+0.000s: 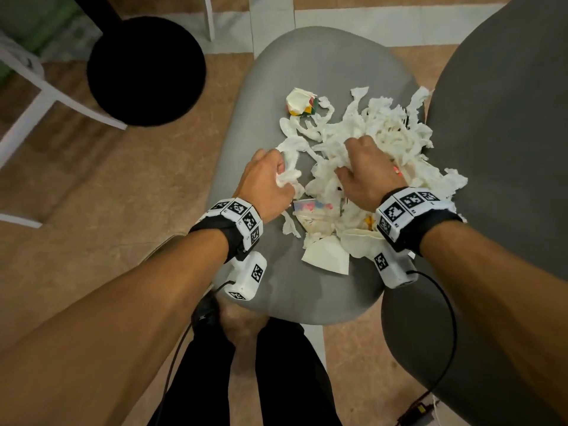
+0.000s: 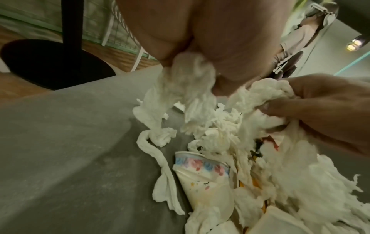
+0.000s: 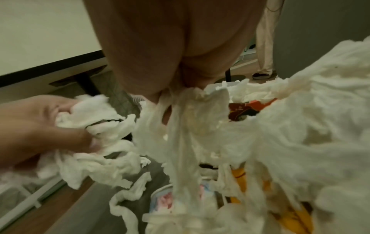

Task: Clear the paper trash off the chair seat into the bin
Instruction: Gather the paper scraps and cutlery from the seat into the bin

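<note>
A heap of torn white tissue paper (image 1: 381, 139) covers the right half of the grey chair seat (image 1: 307, 69). My left hand (image 1: 270, 179) grips a wad of tissue (image 2: 190, 76) at the heap's left edge. My right hand (image 1: 365, 167) digs into the middle of the heap, its fingers curled round tissue strips (image 3: 184, 114). A flattened paper cup with a pink and blue print (image 2: 202, 178) lies under the tissue near my wrists. A crumpled coloured wrapper ball (image 1: 302, 101) sits at the far side. The bin does not show.
A dark grey chair back (image 1: 504, 124) stands close on the right. A black round table base (image 1: 146, 70) and a white chair frame (image 1: 33, 96) are on the wooden floor to the left. My legs (image 1: 242, 379) are below the seat's front edge.
</note>
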